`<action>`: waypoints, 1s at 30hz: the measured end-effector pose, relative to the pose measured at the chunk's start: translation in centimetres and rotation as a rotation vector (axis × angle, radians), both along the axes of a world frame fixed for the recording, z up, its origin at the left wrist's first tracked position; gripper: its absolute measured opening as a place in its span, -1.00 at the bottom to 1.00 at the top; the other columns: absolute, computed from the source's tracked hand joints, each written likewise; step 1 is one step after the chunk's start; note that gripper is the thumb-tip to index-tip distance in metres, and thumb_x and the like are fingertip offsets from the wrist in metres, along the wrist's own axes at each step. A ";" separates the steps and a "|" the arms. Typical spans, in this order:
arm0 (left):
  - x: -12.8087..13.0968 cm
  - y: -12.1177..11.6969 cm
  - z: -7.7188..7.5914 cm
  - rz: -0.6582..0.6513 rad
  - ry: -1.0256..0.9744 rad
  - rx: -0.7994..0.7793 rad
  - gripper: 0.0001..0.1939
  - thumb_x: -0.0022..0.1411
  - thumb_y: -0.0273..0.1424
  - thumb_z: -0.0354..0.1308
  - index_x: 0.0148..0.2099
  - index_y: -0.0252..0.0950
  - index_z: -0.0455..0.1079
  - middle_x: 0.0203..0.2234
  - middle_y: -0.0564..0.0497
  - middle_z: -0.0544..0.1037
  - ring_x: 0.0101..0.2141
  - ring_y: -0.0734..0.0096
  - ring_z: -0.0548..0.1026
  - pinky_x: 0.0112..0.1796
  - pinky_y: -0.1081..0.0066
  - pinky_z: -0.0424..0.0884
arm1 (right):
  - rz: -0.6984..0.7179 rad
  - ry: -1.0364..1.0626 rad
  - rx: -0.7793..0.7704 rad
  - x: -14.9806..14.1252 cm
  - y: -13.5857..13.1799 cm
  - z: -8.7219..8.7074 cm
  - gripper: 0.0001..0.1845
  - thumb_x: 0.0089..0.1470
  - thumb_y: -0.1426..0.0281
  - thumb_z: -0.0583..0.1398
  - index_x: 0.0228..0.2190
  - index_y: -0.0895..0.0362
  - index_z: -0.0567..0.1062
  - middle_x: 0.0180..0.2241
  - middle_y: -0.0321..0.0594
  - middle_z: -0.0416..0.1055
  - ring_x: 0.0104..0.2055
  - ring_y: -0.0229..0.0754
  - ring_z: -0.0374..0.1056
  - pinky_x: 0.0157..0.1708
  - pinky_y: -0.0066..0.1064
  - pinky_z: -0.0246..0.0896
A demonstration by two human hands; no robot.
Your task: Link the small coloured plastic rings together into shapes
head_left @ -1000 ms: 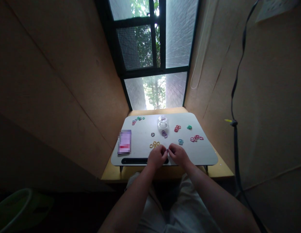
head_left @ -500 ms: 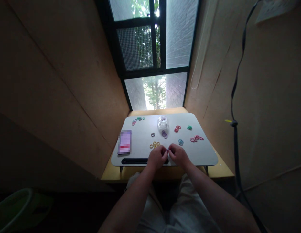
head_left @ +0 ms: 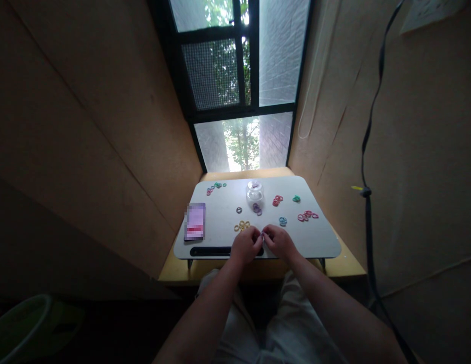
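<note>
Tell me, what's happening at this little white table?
A person's left hand and right hand are close together near the front edge of the white table, pinching a small purplish thing between them. Yellow rings lie just beyond the left hand, purple rings farther back near a clear jar.

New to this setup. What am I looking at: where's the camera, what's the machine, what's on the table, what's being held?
There is no machine: a person works with a bare left hand and right hand. Every picture comes from one camera worn on the head, looking forward and down.

On the white table stands a clear jar. Small ring-like pieces lie in clusters, including yellow rings by the left hand, purple rings near the jar and blue rings beyond the right hand. A blurred-out flat item lies at the left.

Both hands meet at the fingertips around a small purplish piece, too small to identify.
</note>
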State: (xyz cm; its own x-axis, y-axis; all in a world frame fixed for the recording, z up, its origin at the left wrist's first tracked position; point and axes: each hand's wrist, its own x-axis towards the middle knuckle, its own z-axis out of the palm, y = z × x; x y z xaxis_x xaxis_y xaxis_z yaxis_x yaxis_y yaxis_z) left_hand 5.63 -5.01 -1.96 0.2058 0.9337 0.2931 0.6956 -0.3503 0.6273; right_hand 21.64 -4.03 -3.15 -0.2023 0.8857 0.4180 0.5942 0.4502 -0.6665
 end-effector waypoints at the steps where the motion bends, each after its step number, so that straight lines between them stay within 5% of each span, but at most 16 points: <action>1: 0.0 0.0 0.0 -0.002 -0.003 0.005 -0.89 0.20 -0.34 0.07 -0.36 -0.23 0.32 -0.51 0.09 0.45 -0.46 0.47 0.35 -0.39 0.45 0.17 | 0.008 -0.001 0.004 0.0 0.0 0.0 -0.88 0.03 0.46 0.11 -0.44 0.11 0.45 -0.47 -0.27 0.42 -0.42 -0.22 0.30 -0.37 -0.44 0.15; 30: 0.0 0.0 0.0 -0.003 -0.022 0.008 -0.90 0.19 -0.36 0.08 -0.35 -0.25 0.35 -0.52 0.08 0.44 -0.47 0.46 0.34 -0.41 0.45 0.18 | -0.017 -0.026 0.016 -0.1 -0.1 0.2 -0.91 -0.01 0.46 0.12 -0.52 0.11 0.39 -0.55 -0.31 0.34 -0.48 -0.26 0.23 -0.43 -0.46 0.07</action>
